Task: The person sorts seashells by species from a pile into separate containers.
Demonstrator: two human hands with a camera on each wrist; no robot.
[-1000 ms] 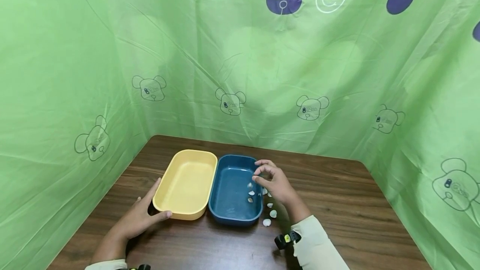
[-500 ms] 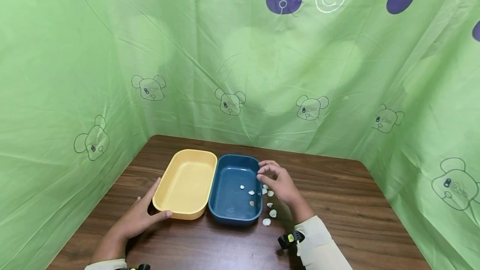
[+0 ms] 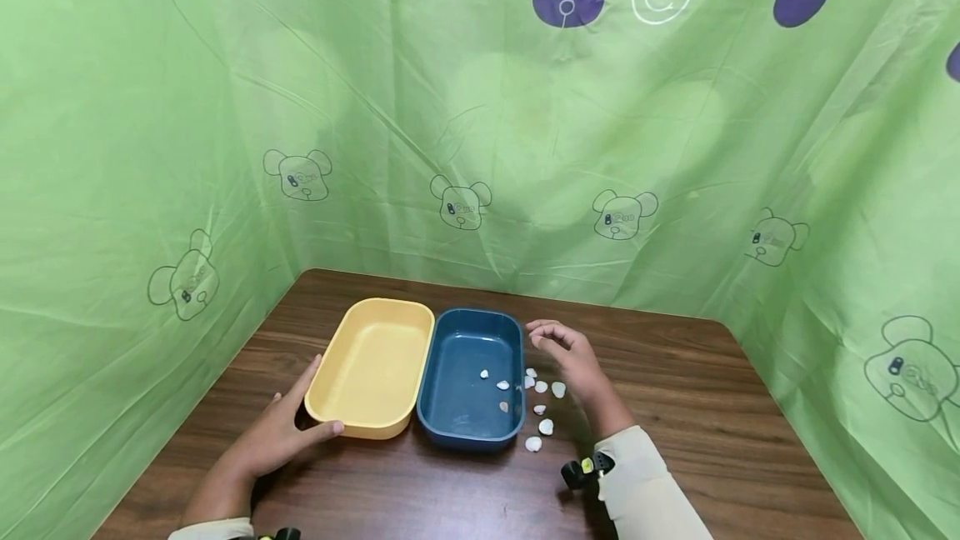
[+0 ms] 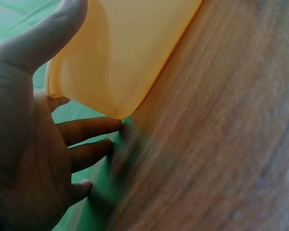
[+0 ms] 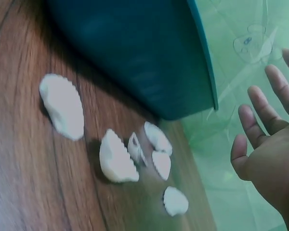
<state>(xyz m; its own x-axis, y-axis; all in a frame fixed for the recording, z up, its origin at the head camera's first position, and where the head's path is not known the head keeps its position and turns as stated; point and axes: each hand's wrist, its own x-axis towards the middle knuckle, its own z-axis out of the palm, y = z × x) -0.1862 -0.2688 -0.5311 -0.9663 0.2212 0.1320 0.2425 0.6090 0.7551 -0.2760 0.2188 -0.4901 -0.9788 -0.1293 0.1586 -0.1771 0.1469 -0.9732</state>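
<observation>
My left hand (image 3: 277,438) rests at the near left corner of a yellow plastic tray (image 3: 372,369), thumb along its front wall and fingers along its left side. In the left wrist view, the fingers (image 4: 89,127) are spread, fairly straight. Right beside the yellow tray sits a dark blue tray (image 3: 461,365) holding a few small seashells (image 3: 503,385). Just right of the blue tray, my right hand (image 3: 572,357) hovers with relaxed fingers and nothing in them. Several white ribbed seashells (image 3: 546,427) lie on the table between the blue tray and my right wrist.
Both trays stand on a dark wood-grain table (image 3: 675,407). A green patterned cloth (image 3: 525,123) hangs around its back and sides. Up close in the right wrist view, loose seashells (image 5: 62,106) lie scattered along the blue tray's wall (image 5: 135,53).
A small seashell has dropped from beneath my right hand into the blue tray. That hand has drawn back to the right, uncovering another seashell on the table. My left hand stays put.
</observation>
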